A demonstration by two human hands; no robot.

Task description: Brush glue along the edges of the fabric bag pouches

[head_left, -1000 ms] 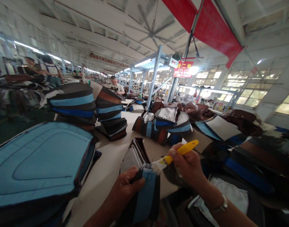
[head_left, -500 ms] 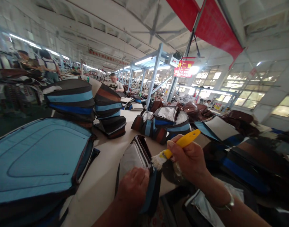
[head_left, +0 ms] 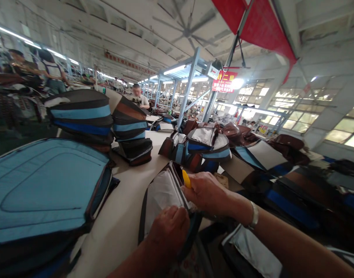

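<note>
A bag piece [head_left: 161,193] with a pale grey lining and dark edging lies on the white table in front of me. My left hand [head_left: 169,227] is closed on its near edge, fingers curled, the fingertips partly hidden. Just to the right, my right hand [head_left: 208,193] grips a paintbrush, whose yellow handle [head_left: 186,179] pokes up past the thumb. The bristles are hidden behind my hands, beside the seam of the bag piece. Both hands nearly touch.
Large light-blue bag panels [head_left: 52,185] are piled at the left. Stacked bag parts [head_left: 81,112] with blue stripes stand behind them. More bag parts [head_left: 207,141] lie beyond my hands, others [head_left: 293,200] to the right. A person [head_left: 139,96] sits farther back.
My right hand has moved down and left, turning the brush so its bristles are out of sight at the bag piece's edge. My left hand stays on the bag piece.
</note>
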